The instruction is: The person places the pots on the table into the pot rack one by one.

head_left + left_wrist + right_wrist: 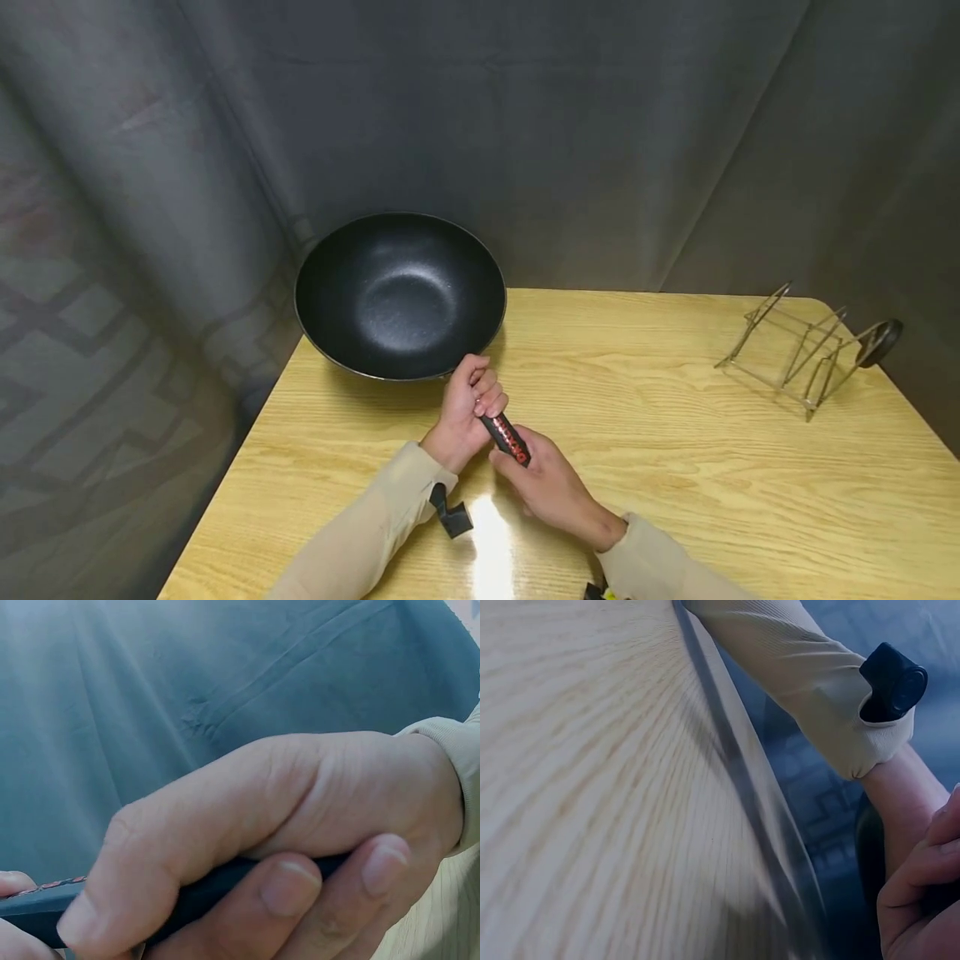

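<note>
A black wok (405, 308) is at the back left of the wooden table, its dark inside facing me. Its black handle (504, 437), with red lettering, slants toward me. My left hand (461, 417) grips the handle close to the wok's rim. In the left wrist view, the fingers and thumb of the left hand (300, 795) curl around the dark handle. Lower down, my right hand (551, 483) holds the handle's end between thumb and fingers. The right wrist view shows mostly the table and the left sleeve. Whether the wok's base touches the table I cannot tell.
A metal wire rack (787, 385) with a black round piece (881, 343) at one end stands on the right of the wooden table (637, 367). Grey curtains (585, 150) hang behind the table and along its left side.
</note>
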Demonstrator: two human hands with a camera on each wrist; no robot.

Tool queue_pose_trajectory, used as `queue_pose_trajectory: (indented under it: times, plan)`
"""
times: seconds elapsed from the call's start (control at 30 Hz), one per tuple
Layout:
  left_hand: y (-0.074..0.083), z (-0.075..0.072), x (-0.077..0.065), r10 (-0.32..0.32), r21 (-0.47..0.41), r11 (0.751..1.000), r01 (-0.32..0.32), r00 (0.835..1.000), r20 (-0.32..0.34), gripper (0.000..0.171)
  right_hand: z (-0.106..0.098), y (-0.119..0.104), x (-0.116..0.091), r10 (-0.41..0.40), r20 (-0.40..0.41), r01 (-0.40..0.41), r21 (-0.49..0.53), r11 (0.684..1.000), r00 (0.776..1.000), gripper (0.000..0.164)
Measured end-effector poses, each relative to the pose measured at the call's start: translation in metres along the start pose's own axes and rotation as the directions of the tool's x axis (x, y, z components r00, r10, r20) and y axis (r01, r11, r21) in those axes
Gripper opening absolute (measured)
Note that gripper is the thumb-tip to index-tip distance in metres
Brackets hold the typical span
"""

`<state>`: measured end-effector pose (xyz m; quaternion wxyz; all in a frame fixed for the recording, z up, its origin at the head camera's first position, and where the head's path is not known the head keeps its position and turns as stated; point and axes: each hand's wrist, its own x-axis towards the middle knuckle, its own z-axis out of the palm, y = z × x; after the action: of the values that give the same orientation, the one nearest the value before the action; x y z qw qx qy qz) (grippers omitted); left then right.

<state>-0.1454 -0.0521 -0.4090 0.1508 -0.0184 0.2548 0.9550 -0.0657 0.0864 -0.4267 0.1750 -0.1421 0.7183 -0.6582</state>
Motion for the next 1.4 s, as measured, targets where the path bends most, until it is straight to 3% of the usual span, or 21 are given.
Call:
queue_pose_trajectory:
  times: [0.33,1.17,1.4]
  plan:
    - [-0.010,0.016,0.002,-0.011,0.045,0.999,0.008,0.998,0.059,0.048,-0.010,-0.006,-0.012,-0.027,-0.038,0.027,-0.013,1.000,0.999,0.025]
    - [-0.040,0.055,0.007,-0.069,0.077,0.995,0.060,0.989,0.129,0.047,-0.022,-0.018,-0.041,-0.008,-0.236,0.019,0.044,0.999,0.972,0.023]
    - [-0.047,0.061,0.003,-0.078,0.094,0.993,0.067,0.990,0.119,0.043,-0.025,-0.015,-0.050,-0.043,-0.264,0.050,0.017,0.999,0.964,0.018]
